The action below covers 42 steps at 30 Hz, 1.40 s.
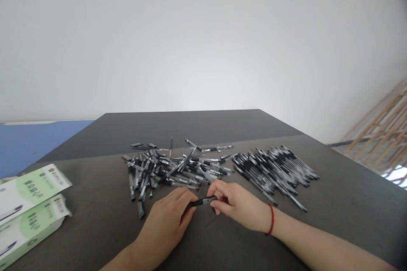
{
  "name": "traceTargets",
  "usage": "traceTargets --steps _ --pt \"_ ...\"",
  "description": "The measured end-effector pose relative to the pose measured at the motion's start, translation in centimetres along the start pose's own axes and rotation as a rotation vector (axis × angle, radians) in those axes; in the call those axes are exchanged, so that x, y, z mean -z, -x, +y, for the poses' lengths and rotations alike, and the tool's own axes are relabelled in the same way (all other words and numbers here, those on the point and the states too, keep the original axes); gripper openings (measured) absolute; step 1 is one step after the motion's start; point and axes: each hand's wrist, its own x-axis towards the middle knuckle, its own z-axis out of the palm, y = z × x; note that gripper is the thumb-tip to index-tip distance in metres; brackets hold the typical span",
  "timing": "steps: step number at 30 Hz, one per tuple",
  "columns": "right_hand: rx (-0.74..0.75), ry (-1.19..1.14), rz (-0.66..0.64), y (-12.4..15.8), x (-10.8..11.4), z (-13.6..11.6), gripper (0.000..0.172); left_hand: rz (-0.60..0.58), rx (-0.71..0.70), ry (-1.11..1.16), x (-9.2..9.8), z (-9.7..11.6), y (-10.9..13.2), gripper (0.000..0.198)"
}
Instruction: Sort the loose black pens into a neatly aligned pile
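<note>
Between my two hands lies a clear pen with black parts (202, 201), held low over the table. My left hand (170, 218) has its fingers closed round the pen's left end, which the fingers hide. The thumb and fingers of my right hand (233, 201), with a red cord on the wrist, pinch the other end. Just beyond my hands is a jumbled heap of similar pens and loose pen parts (178, 169). To the right, many more pens (275, 167) lie side by side in a slanted row.
Two green and white boxes (32, 224) printed with a pen stand at the table's left edge. The dark table (190, 125) reaches back to a white wall. A wooden rack-like structure (384, 131) stands beyond its right edge, and a blue surface (38, 144) shows at left.
</note>
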Motion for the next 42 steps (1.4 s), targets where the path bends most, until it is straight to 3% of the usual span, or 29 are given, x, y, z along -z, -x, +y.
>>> traceTargets --steps 2,16,20,23,29,31,34,37,42 --pt "0.010 0.029 -0.006 0.0 0.0 -0.1 0.002 0.003 -0.008 -0.003 0.0 0.0 0.0 0.018" --pt "-0.022 0.111 0.036 0.2 2.0 0.6 0.007 0.018 0.049 0.059 0.3 -0.1 0.0 0.015" --pt "-0.031 0.176 -0.012 0.3 2.7 1.4 0.004 0.026 0.072 0.084 0.3 -0.1 -0.2 0.013" --pt "-0.007 0.236 -0.032 0.3 2.6 1.6 0.003 0.021 0.079 0.101 0.4 0.0 -0.2 0.013" --pt "0.070 0.395 0.065 0.1 1.6 1.0 0.011 -0.026 0.104 0.119 0.6 0.3 -0.2 0.012" --pt "0.082 0.432 0.109 -0.9 1.9 0.7 0.005 -0.033 0.096 0.122 0.6 0.4 -0.2 0.012" --pt "0.104 0.529 0.145 -4.3 2.6 0.2 0.010 -0.048 0.080 0.124 0.5 0.5 -0.2 0.013" --pt "0.071 0.723 0.068 -9.5 2.8 -0.7 0.014 -0.050 0.077 0.129 0.4 0.3 -0.2 0.013" --pt "-0.026 0.828 -0.015 -16.8 1.5 -1.8 0.019 -0.045 0.098 0.121 0.2 0.1 -0.1 0.013"
